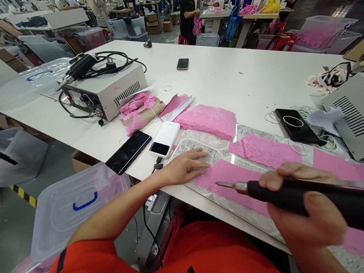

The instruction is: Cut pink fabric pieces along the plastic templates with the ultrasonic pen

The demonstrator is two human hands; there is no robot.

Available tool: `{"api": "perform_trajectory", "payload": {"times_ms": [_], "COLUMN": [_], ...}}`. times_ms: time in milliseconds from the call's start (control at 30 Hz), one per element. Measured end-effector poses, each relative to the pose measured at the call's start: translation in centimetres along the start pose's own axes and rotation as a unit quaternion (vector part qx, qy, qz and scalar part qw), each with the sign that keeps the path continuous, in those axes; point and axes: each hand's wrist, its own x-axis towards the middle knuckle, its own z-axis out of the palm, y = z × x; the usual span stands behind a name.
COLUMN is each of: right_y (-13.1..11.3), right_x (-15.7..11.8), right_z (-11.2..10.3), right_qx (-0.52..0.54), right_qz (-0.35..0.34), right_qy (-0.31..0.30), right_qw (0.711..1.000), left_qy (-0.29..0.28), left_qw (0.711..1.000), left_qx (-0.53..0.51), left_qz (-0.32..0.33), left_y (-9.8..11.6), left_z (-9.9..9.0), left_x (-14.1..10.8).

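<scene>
My right hand [306, 210] is wrapped round a thick black handheld tool [289, 193] with a pointed metal tip. The tip hovers over or touches a plain pink fabric piece [233, 181]; I cannot tell which. Flat on the table's near edge, my left hand [187, 166] has its fingers stretched out, their tips at the left end of that piece. Under the fabric is a clear, patterned sheet [251, 164]. Beyond lie a pink lace strip [266, 150] and a stack of pink lace pieces [207, 119]. My right hand hides part of the fabric.
Left of my left hand are a black phone [129, 151] and a white power bank [165, 138]. A grey control box [110, 89] with a second corded tool stands behind. On the right are another box [358, 116] and a black device [299, 126]. A lidded plastic bin [70, 205] sits below left.
</scene>
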Motion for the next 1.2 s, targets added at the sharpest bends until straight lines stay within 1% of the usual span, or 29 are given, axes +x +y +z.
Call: {"api": "perform_trajectory", "payload": {"times_ms": [100, 167, 233, 433, 633, 967, 1067, 1133, 1200], "right_y": [0.9, 1.4, 1.8, 2.0, 2.0, 1.8, 1.5, 1.2, 1.0], "right_x": [0.3, 0.1, -0.2, -0.4, -0.4, -0.4, 0.3, 1.3, 2.6], "right_z": [3.1, 4.1, 4.5, 4.5, 4.6, 4.8, 4.2, 3.2, 2.0], "right_qx": [0.034, 0.034, 0.029, 0.017, 0.026, 0.011, 0.012, -0.001, -0.025], "right_qz": [-0.014, -0.010, -0.009, -0.004, -0.004, -0.016, -0.024, -0.039, -0.061], "right_qy": [-0.032, -0.050, -0.063, -0.068, -0.078, -0.103, -0.076, -0.036, 0.016], "right_qw": [0.999, 0.998, 0.998, 0.997, 0.997, 0.994, 0.997, 0.999, 0.998], "left_qy": [0.006, 0.006, 0.005, 0.003, -0.001, 0.005, 0.017, 0.037, 0.055], "left_qw": [1.000, 1.000, 1.000, 1.000, 0.999, 0.999, 0.999, 0.999, 0.997], "left_qx": [-0.008, -0.010, -0.006, 0.016, 0.035, 0.036, 0.031, 0.035, 0.052], "left_qz": [-0.007, -0.011, -0.011, 0.002, 0.000, 0.005, 0.000, 0.002, 0.021], "left_y": [0.0, 0.0, 0.1, 0.2, 0.2, 0.1, 0.2, 0.5, 1.0], "left_z": [0.1, 0.2, 0.2, 0.4, 0.4, 0.4, 0.3, 0.2, 0.2], "left_x": [-0.1, -0.1, -0.2, -0.2, -0.2, -0.2, -0.4, -0.5, -0.5]}}
